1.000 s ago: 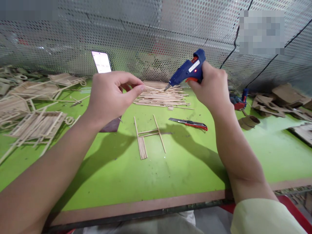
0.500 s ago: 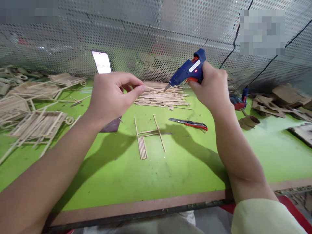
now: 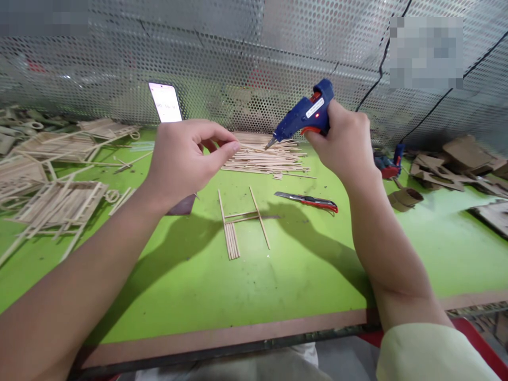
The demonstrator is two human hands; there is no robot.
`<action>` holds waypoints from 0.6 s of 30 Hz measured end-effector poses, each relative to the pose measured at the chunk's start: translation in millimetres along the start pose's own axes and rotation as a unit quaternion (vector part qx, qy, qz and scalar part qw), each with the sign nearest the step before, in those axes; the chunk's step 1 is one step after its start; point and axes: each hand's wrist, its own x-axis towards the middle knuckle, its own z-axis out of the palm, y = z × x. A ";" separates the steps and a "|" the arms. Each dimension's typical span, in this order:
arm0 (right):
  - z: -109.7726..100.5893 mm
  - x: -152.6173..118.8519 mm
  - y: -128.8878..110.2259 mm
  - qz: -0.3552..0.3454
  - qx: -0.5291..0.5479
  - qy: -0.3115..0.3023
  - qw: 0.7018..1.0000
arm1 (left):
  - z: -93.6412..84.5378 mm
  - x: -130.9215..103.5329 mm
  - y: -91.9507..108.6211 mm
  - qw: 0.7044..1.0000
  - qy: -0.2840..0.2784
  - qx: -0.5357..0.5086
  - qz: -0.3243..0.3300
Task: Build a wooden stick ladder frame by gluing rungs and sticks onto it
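Left hand (image 3: pixel 186 153), thumb and fingertips pinched together on one end of a thin stick (image 3: pixel 252 147); right hand (image 3: pixel 347 140), closed around the handle of a blue glue gun (image 3: pixel 301 117), its nozzle pointing down and toward the left hand; the nozzle tip is at the stick's far end, though contact cannot be told. Behind the stick, between the hands, lies a pile of sticks (image 3: pixel 273 161); nearer the wearer, below the gap between the hands, a stick frame (image 3: pixel 242 216) rests flat on the green table (image 3: pixel 246 296), with several short sticks (image 3: pixel 232 241) side by side at its left upright. A knife (image 3: pixel 307 201), blade out, lies below the glue gun, left of the right forearm; a lit phone (image 3: pixel 165 102) leans just behind the left hand; wooden models (image 3: pixel 59 206) lie left of the left hand; cardboard scraps (image 3: pixel 448 164) lie right of the right hand.
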 end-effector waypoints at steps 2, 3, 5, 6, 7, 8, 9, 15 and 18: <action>0.1 0.0 -0.3 0.002 -0.003 -0.004 1.000 | 0.1 -0.1 -0.1 1.000 0.000 0.001 0.003; 0.4 0.1 -0.2 0.003 -0.004 -0.006 1.000 | 0.3 -0.2 -0.2 1.000 0.000 0.002 0.005; 1.3 0.4 0.9 0.001 -0.005 -0.010 1.000 | 0.7 -0.5 -0.4 1.000 -0.001 0.003 0.009; 1.7 0.6 1.8 -0.001 -0.005 -0.012 1.000 | 1.0 -0.7 -0.7 1.000 0.000 0.003 0.011; 2.1 0.9 2.8 -0.003 -0.004 -0.013 1.000 | 1.2 -0.8 -1.0 1.000 0.001 0.002 0.013; 2.4 1.1 3.9 -0.006 -0.002 -0.015 1.000 | 1.5 -0.9 -1.5 1.000 0.004 0.000 0.015; 2.5 1.3 4.9 -0.009 -0.001 -0.018 1.000 | 1.8 -1.0 -2.0 1.000 0.006 -0.002 0.017; 0.5 1.5 6.9 -0.014 -0.006 -0.020 1.000 | 3.4 -0.3 -4.8 1.000 0.010 -0.005 0.026; -0.9 1.7 5.9 -0.007 -0.018 -0.023 1.000 | 3.3 -0.1 -4.9 1.000 0.009 -0.004 0.027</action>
